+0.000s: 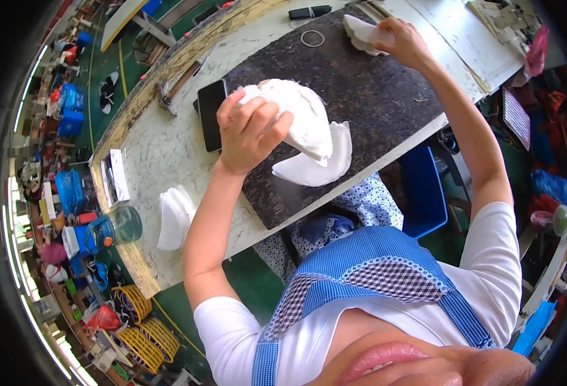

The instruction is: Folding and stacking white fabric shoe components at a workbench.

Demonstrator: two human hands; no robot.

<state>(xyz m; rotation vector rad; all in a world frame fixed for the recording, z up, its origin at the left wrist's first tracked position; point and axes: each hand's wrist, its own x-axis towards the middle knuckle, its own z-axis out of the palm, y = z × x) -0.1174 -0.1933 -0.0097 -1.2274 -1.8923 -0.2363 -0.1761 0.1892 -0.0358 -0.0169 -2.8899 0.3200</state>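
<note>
My left hand (250, 132) is closed on a thick, curved white soft pad (306, 116), holding it by its left end above a dark mottled board (386, 112). Partly under that pad lies a white crescent-shaped piece (338, 154), near the board's front edge. Reaching to the far right, my right hand (404, 44) pinches another white curved pad (359, 31), which seems layered, at the back of the board. Its far fingers are partly hidden. A stack of similar white curved pieces (175, 217) lies on the table left of my left forearm.
A dark phone (213, 122) lies by the board's left edge, a hammer (175, 89) beyond it. A pale ring (312, 38) and a black object (309, 12) are at the back. A large clear jug (126, 225) stands left; a blue bin (422, 193) sits below the table.
</note>
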